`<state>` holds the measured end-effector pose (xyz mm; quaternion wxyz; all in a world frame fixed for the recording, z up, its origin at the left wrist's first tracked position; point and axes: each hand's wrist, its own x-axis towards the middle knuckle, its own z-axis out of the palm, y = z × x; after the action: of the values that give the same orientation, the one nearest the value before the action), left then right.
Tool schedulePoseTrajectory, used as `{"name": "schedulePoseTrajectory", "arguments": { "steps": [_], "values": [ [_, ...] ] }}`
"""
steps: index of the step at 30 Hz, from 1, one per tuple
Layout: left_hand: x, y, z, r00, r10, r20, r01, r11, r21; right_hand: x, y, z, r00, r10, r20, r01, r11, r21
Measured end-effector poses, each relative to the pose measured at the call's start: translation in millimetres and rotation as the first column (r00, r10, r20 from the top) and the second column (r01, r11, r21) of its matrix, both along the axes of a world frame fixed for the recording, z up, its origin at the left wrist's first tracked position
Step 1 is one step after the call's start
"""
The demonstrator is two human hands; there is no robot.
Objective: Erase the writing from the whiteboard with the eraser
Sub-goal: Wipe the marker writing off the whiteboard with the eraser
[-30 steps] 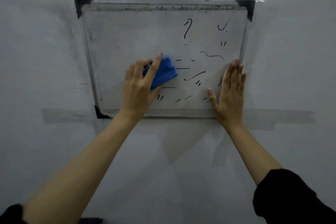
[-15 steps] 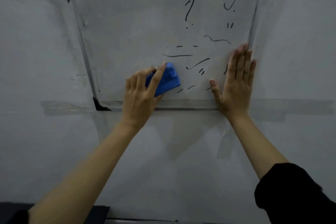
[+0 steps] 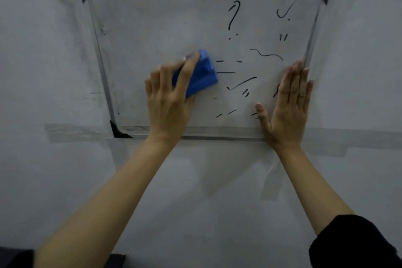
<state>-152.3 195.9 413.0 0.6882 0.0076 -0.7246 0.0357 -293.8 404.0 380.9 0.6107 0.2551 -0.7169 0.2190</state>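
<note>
A pale wall (image 3: 65, 180) carries the whiteboard (image 3: 156, 28), fixed with tape. At the board's middle the left hand (image 3: 169, 93) grips the blue eraser (image 3: 202, 74) against it, while the right hand (image 3: 287, 104) lies flat and open at the board's lower right corner. Black marks (image 3: 266, 54) remain right of the eraser, and that resting palm could smear or shield the strokes beneath it.

The whiteboard (image 3: 165, 28) looks smooth and smudged, its frame (image 3: 217, 134) dull metal; the blue eraser (image 3: 203, 76) on it looks plastic.

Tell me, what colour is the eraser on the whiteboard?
Blue. The eraser shows clearly in the head view.
</note>
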Motion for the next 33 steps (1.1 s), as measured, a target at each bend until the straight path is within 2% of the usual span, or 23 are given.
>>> {"name": "schedulePoseTrajectory", "arguments": {
  "steps": [3, 5, 9, 12, 13, 15, 18, 23, 27, 29, 33],
  "values": [
    [7.5, 6.5, -33.0, 0.990, -0.019, 0.138, 0.037, 0.990, -0.133, 1.4, 0.8, 0.1, 1.000, 0.005, 0.020, -0.005, 1.000, 0.010],
    [8.3, 4.1, -28.6, 0.983, -0.048, 0.177, 0.072, 0.988, -0.134, 1.7, 1.4, -0.7, 1.000, 0.015, 0.024, -0.015, 1.000, 0.009],
    [0.5, -0.5, 15.2, 0.996, -0.054, 0.067, 0.055, 0.998, -0.027, 0.1, 1.4, -0.7, 0.999, 0.024, 0.025, -0.024, 1.000, 0.005],
    [-3.3, 13.0, 12.2, 0.997, -0.072, 0.010, 0.071, 0.993, 0.098, -1.4, 1.5, -1.5, 0.999, 0.032, 0.020, -0.032, 0.999, 0.012],
    [-3.6, 19.8, 3.8, 0.996, -0.082, 0.023, 0.080, 0.992, 0.101, -1.4, 1.6, -0.8, 0.999, 0.034, 0.018, -0.034, 0.999, 0.011],
    [-2.0, 27.6, -11.6, 0.992, -0.082, 0.092, 0.081, 0.997, 0.008, -0.2, 1.3, 0.5, 0.999, 0.038, 0.019, -0.039, 0.999, 0.014],
    [-1.3, 20.8, 0.5, 0.990, -0.069, 0.121, 0.082, 0.992, -0.101, 1.6, 1.3, 0.6, 0.999, 0.039, 0.028, -0.040, 0.999, 0.011],
    [-9.2, 30.2, 16.8, 0.998, -0.067, -0.018, 0.068, 0.991, 0.111, 1.5, 2.0, 0.3, 0.998, 0.043, 0.036, -0.043, 0.999, 0.011],
    [-5.4, 37.3, -16.2, 0.994, -0.047, 0.098, 0.050, 0.998, -0.036, 2.1, 2.6, 0.9, 0.998, 0.048, 0.037, -0.049, 0.999, 0.013],
    [-2.2, 35.6, -10.2, 0.993, -0.021, 0.114, 0.031, 0.996, -0.082, 3.0, 2.1, 1.1, 0.998, 0.047, 0.042, -0.047, 0.999, 0.009],
    [-6.4, 32.8, 36.7, 1.000, -0.005, 0.018, 0.005, 1.000, 0.007, 1.1, 1.3, 1.1, 0.999, 0.046, 0.023, -0.046, 0.999, 0.004]
  ]
}}
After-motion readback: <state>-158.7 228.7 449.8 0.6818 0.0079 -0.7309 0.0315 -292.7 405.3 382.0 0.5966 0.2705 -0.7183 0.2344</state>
